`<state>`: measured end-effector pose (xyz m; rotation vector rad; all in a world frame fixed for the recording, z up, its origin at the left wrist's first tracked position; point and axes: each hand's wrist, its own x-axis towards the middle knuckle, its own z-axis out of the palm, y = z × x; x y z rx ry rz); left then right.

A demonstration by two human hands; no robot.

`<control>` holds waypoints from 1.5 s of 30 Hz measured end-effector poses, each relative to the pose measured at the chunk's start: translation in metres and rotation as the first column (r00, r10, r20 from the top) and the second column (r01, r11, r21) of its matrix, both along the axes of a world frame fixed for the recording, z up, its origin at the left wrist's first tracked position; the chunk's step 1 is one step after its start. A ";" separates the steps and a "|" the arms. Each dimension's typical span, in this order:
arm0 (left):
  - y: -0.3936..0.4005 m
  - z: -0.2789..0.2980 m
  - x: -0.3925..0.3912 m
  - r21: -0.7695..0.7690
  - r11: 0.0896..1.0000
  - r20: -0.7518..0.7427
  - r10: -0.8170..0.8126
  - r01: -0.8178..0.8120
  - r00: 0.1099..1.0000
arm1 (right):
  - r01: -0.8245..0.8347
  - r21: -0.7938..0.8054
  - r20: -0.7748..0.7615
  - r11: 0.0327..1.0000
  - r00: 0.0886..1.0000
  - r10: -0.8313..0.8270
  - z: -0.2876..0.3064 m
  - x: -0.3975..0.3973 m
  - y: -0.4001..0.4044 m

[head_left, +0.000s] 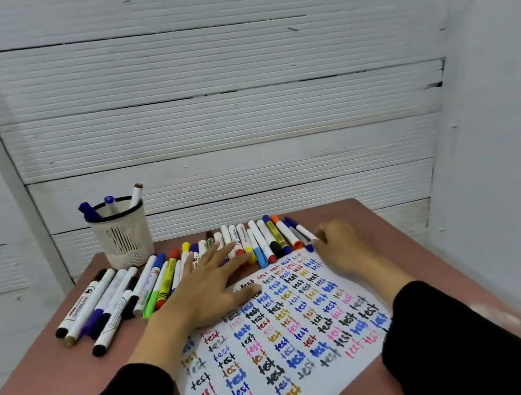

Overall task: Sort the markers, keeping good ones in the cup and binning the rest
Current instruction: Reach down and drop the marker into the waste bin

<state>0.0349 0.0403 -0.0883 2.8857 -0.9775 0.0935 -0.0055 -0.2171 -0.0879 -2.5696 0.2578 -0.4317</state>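
Observation:
A white mesh cup [123, 237] stands at the table's back left with three markers in it. A long row of several markers [259, 239] lies across the table behind the test paper [279, 350], which is covered with the word "test" in many colours. My left hand [205, 288] lies flat with fingers spread, over the paper's top left corner and the middle markers. My right hand [340, 245] is at the row's right end, its fingers closed around a white marker with a blue cap [306, 236].
The brown table [58, 382] is small, with white corrugated walls close on three sides. A second bunch of larger markers [98, 309] lies at the left. No bin is in view. The table's right edge is near my right sleeve.

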 end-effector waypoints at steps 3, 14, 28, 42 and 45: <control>-0.002 -0.004 0.003 0.016 1.000 0.027 -0.005 0.004 1.000 | 0.040 -0.020 -0.022 0.999 0.999 -0.040 -0.005 0.007 0.000; -0.008 0.005 -0.011 -0.483 0.876 0.170 0.082 0.010 0.982 | -0.154 -0.098 0.246 0.983 0.953 0.174 0.029 -0.016 0.010; -0.008 0.009 -0.013 -0.397 0.916 0.349 0.102 0.048 0.931 | -0.317 -0.578 0.254 0.751 0.805 0.536 -0.002 -0.025 0.067; -0.004 0.018 -0.020 -0.585 0.811 0.125 0.089 0.001 0.988 | -0.527 -0.020 0.072 0.850 0.847 0.527 0.012 -0.035 0.057; -0.011 0.013 -0.023 -0.756 0.655 0.090 0.122 -0.012 0.988 | -0.458 0.360 0.111 0.813 0.886 0.450 0.029 -0.034 0.041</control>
